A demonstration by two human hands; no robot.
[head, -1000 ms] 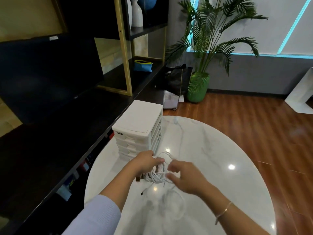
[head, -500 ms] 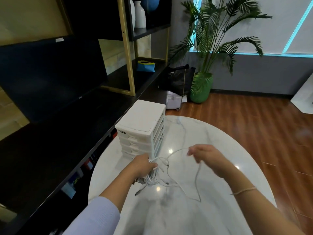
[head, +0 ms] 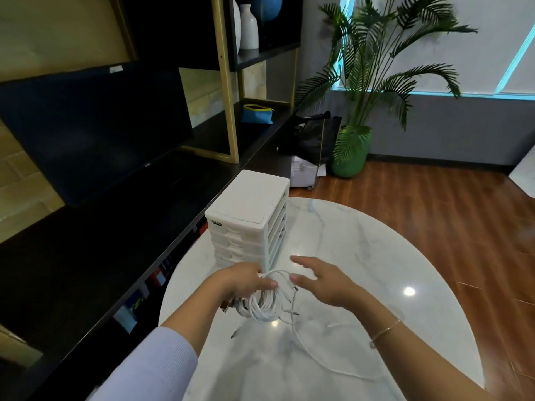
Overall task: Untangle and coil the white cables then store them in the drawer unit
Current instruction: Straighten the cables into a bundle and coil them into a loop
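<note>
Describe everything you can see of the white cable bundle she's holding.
The white cables look like thin, smooth plastic cords, mostly gathered into hanging loops. The left hand holds the bundle at its top, above the marble table, just in front of the drawer unit. One loose strand trails over the table toward the right forearm. Small connector ends stick out.

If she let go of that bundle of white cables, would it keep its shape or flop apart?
Probably flop. The white cables hang in limp loops below the left hand gripping them, and a loose strand trails in a curve across the marble table. They look light, since one hand carries them. On that glossy top they would likely slide easily.
</note>
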